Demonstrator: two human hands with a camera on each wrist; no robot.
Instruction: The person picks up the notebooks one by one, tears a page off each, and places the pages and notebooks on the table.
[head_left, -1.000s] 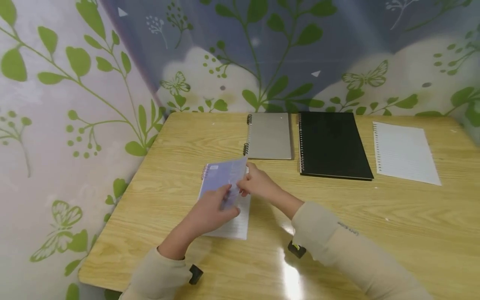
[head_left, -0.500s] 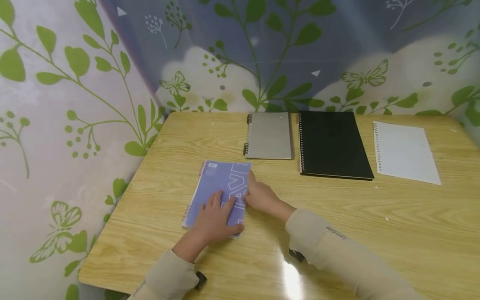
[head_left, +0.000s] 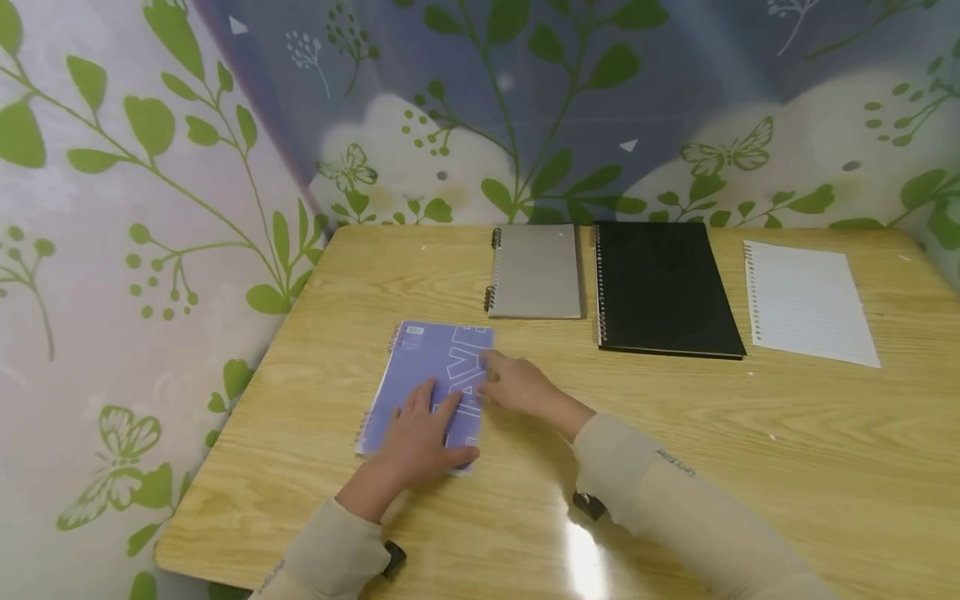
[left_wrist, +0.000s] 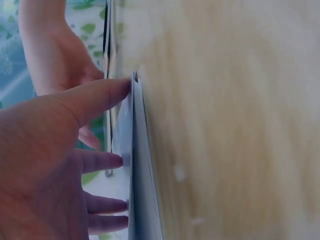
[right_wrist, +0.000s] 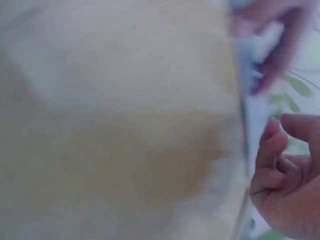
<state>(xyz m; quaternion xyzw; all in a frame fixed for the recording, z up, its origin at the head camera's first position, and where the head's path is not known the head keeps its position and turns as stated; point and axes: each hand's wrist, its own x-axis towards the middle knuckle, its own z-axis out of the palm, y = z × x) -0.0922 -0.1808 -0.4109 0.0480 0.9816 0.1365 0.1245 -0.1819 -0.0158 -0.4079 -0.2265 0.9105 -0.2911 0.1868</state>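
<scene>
1. The wooden worktop (head_left: 675, 433) carries the same things as a second ago: a grey spiral notebook (head_left: 536, 271), a black spiral notebook (head_left: 663, 287) and a loose lined sheet (head_left: 806, 304) lie in a row along its far edge, none of them shifted.

2. The purple spiral notebook (head_left: 431, 383) has changed most. A second ago its cover was lifted in mid-swing with a lined page showing beneath; now the cover is down and the book lies shut and flat on the near left part of the worktop. Since half a second ago it has also slid slightly to the left.

3. The left hand (head_left: 423, 433) lies on the lower half of the purple cover, fingers straight and spread, pressing down and gripping nothing. The left wrist view shows the thumb against the book's edge (left_wrist: 135, 165) and the fingertips on the cover.

4. The right hand (head_left: 517, 385) rests at the book's right edge, fingertips touching the cover. It pinched the cover a second ago; now it has let go, and its fingers look loosely bent around nothing. The right wrist view is blurred.

5. Judged from this, the closing of the book looks done, and the hands seem only to be steadying or squaring it.
</scene>
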